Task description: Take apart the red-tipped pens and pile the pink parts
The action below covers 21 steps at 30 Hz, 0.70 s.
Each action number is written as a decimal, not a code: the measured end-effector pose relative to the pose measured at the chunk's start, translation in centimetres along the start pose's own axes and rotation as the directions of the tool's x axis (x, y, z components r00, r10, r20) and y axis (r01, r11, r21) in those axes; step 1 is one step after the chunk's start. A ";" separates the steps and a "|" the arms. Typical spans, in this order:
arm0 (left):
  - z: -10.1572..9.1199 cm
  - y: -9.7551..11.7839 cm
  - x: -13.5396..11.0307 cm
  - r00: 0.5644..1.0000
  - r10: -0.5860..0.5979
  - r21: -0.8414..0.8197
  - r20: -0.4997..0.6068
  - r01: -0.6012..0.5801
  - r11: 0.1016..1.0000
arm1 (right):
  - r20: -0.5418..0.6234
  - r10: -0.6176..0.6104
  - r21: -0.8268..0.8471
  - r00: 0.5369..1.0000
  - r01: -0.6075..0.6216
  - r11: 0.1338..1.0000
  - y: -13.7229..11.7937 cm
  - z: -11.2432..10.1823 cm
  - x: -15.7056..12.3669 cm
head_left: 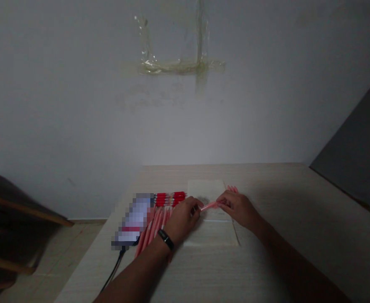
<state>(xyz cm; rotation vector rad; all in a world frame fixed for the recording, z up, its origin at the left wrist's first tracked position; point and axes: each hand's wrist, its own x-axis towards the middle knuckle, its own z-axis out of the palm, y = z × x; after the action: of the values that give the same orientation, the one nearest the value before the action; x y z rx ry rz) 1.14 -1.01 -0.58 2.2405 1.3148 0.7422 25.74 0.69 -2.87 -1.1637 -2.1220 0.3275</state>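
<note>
Nearest, left of the left grip, a black cable [117, 263] is running down from a phone [136, 221], whose screen is showing only as blocky squares. Between phone and left grip, pink tubes [153, 229] are lying side by side, the left forearm and its black wristband [165, 239] covering some of them. The left grip [185, 216] is closing its fingertips on one end of a slim pink piece [208, 206], and the right grip [238, 208] is pinching the other with hardly any gap. The piece is spanning the space between them, slanting slightly up toward the right grip and looking pale and glossy; its ends are hiding in the fingers. Beneath it, a pale sheet [212, 235] is lying on the counter [204, 273]. Just beyond the left grip, red pens [170, 199] are lying in a row; past the right grip, pink tips [232, 189] are poking out, the rest hidden. Far beyond both, the wall [251, 118] is bearing strips of yellowed tape [172, 67].
</note>
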 end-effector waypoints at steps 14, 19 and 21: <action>0.0 -0.1 0.1 0.997 0.005 0.041 0.082 -0.008 0.999 | 0.022 -0.023 0.011 1.000 0.022 1.000 -1.8 -0.3 -0.1; -0.1 0.2 0.0 0.995 -0.009 0.024 0.098 0.006 1.000 | 0.036 0.002 0.063 0.999 -0.004 0.998 -2.1 -0.3 -0.1; -0.2 0.3 0.1 0.995 -0.012 -0.004 0.095 0.012 1.000 | 0.019 0.006 0.050 1.000 -0.007 0.999 -1.9 -0.4 -0.1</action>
<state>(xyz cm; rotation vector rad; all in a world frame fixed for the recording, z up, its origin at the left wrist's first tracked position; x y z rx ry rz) 1.24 -1.08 -0.19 2.2337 1.2791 0.6253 24.81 -0.54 -1.65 -1.1429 -2.1151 0.3940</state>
